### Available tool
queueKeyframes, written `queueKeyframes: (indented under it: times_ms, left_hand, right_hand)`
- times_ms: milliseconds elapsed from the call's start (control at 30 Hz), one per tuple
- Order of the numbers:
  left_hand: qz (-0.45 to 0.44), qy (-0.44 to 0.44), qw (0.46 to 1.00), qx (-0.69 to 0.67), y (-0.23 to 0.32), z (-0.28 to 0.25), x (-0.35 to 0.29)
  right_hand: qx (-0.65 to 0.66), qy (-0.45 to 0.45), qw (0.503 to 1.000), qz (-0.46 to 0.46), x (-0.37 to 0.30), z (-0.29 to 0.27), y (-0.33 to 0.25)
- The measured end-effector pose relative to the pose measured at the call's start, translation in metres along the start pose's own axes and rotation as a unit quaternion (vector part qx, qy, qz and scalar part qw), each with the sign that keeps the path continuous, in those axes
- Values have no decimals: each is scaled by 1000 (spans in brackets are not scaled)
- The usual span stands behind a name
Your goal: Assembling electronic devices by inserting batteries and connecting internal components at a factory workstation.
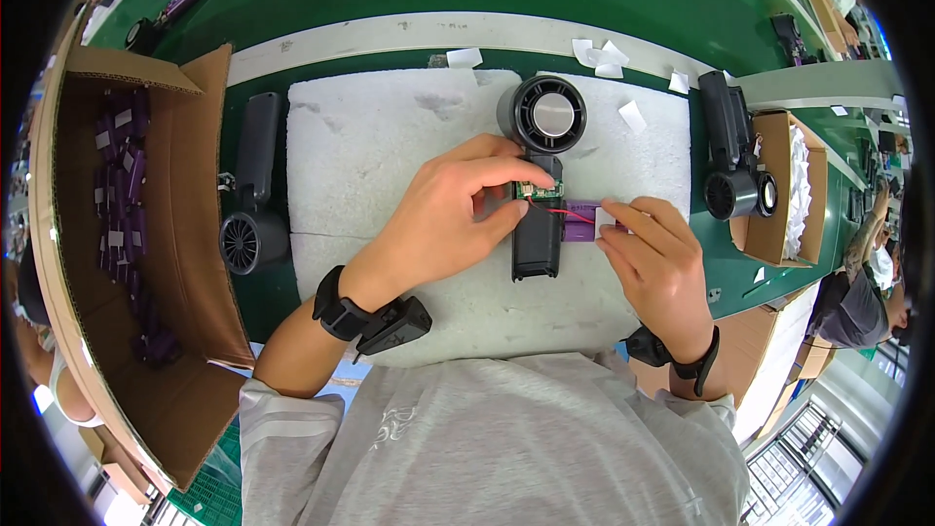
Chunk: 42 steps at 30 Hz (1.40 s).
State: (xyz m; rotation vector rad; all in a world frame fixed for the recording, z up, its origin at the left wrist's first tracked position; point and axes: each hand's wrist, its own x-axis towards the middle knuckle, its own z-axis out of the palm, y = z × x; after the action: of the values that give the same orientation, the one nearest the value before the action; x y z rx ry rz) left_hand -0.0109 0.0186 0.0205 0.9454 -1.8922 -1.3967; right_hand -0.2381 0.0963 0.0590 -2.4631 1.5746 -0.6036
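Observation:
A black handheld fan lies on the white foam pad, its round head away from me and its handle toward me, open on the inside. A small green circuit board sits at the upper part of the handle. My left hand closes on this board, index finger at its far edge and thumb at its near one. Beside the handle, my right hand pinches a purple battery pack at its white-labelled end. Thin red wires run between board and pack. My right fingertips partly cover the pack.
A cardboard box of purple battery packs stands at left, near another black fan. To the right are more fans and a small carton of white pieces. White paper slips lie around the foam pad.

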Motion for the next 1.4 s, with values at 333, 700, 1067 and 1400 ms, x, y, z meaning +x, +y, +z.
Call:
queueKeyframes:
  times_ms: [333, 700, 1067, 1400]
  left_hand:
    - [-12, 45, 999, 17, 4, 12, -2]
    - [-5, 77, 997, 22, 0, 15, -3]
    - [12, 81, 997, 9, -3, 13, -1]
    - [14, 99, 995, -13, -10, 9, -4]
  right_hand:
    - [-59, -32, 997, -26, -1, 8, -6]
    - [50, -26, 998, 25, 2, -1, 1]
    - [-17, -86, 996, -3, 13, 2, 3]
    - [55, -51, 979, 189, 37, -31, 9]
